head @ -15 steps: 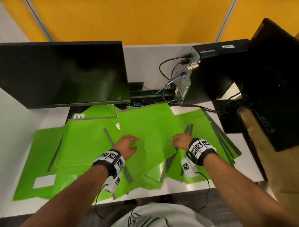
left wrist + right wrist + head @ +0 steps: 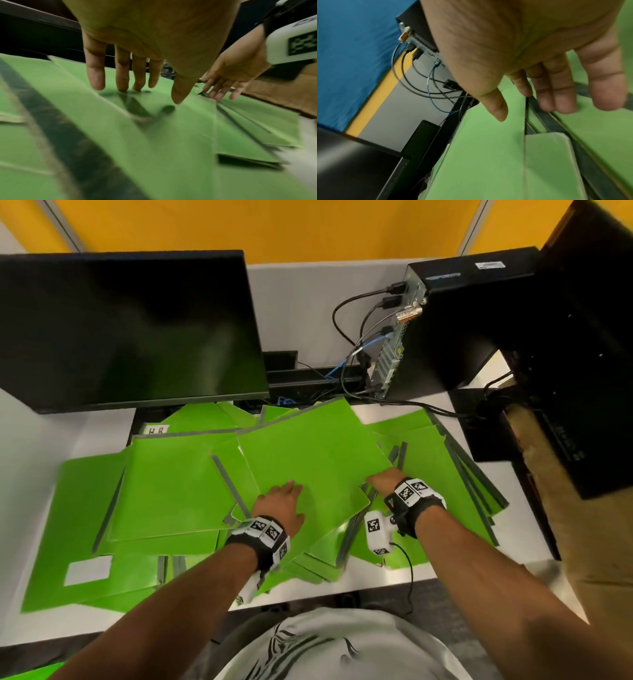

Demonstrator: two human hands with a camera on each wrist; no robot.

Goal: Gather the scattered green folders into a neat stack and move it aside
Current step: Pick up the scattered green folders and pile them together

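Several green folders with grey spines lie scattered and overlapping across the white desk [image 2: 30,474]. The top folder [image 2: 315,453] lies tilted in the middle. My left hand [image 2: 281,501] rests flat on its near left part, and in the left wrist view the straight fingertips [image 2: 122,86] touch the folder [image 2: 188,121]. My right hand [image 2: 382,479] is at the folder's right edge. In the right wrist view its thumb hangs over the top folder [image 2: 488,148], and its straight fingers [image 2: 556,100] reach down to the grey spine of a folder below.
A dark monitor [image 2: 130,330] stands at the back left, over some folders. A black computer case [image 2: 455,313] with plugged cables [image 2: 356,344] stands at the back right, with dark equipment [image 2: 582,354] beside it. A folder with a white label [image 2: 87,571] lies near left.
Both hands stay at the top folder. The left hand's thumb has drawn in closer to its fingers. The folders have not visibly shifted.
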